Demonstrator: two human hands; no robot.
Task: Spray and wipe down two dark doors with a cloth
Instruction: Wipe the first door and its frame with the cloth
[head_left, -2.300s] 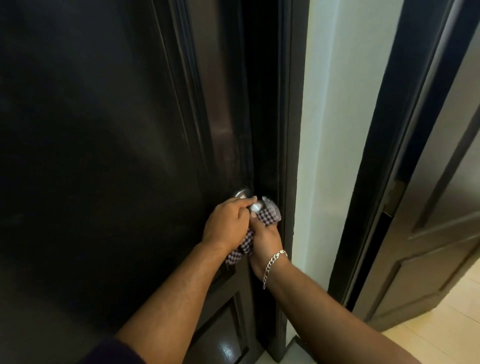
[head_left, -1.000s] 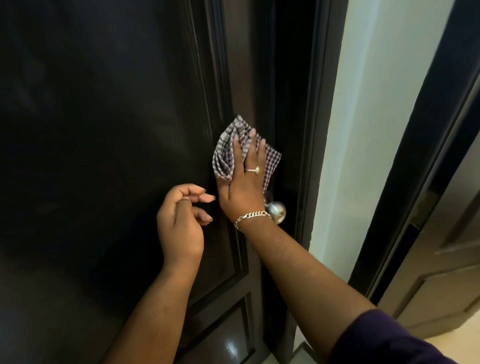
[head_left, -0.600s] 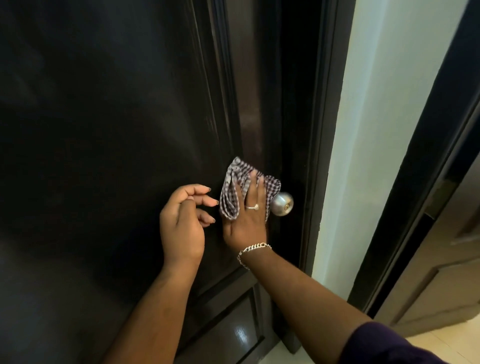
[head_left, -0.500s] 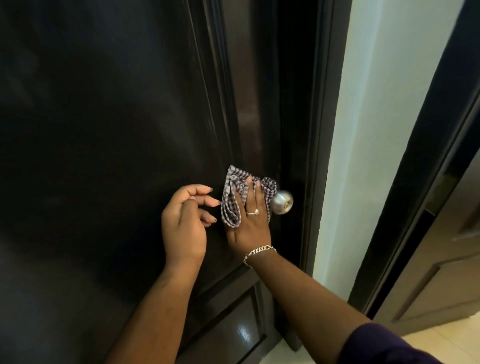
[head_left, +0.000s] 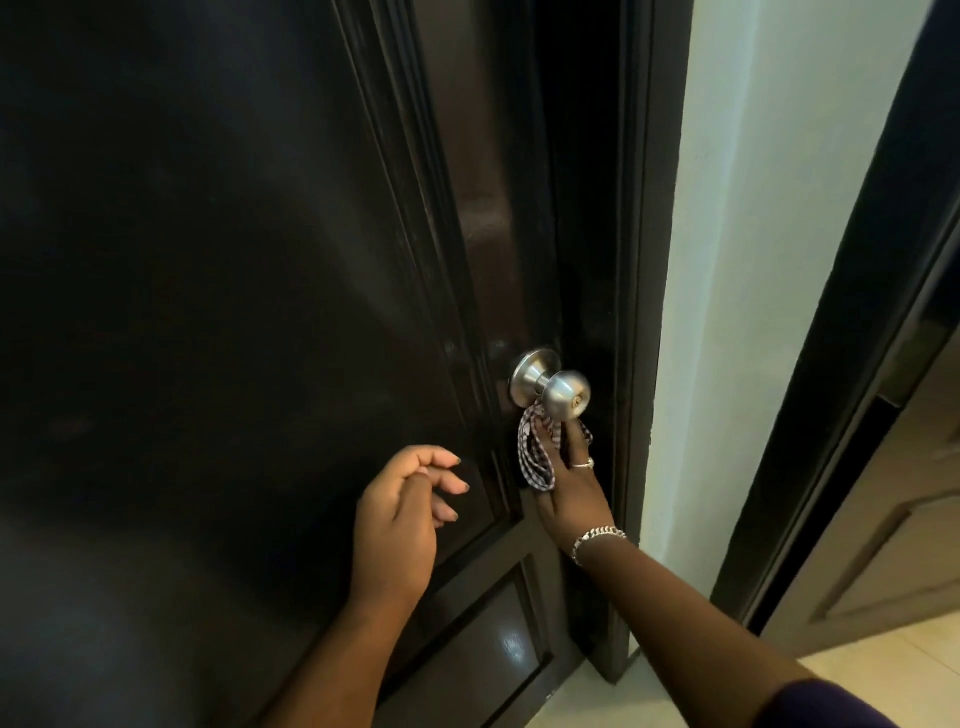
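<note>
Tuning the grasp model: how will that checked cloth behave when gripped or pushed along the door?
Likely floppy: the checked cloth bunches in folds under the right hand. Probably light, since fingers alone pin it below the knob. It may slide easily on the glossy door.

Two bare forearms in frame, jewellery on right side only.
Right hand (head_left: 574, 499): silver ring (head_left: 583, 464) on one finger, silver chain-link bracelet (head_left: 597, 538) at wrist, dark purple sleeve (head_left: 826, 701) at near right corner. Left hand (head_left: 397, 525): nothing worn, nails unpainted.
</note>
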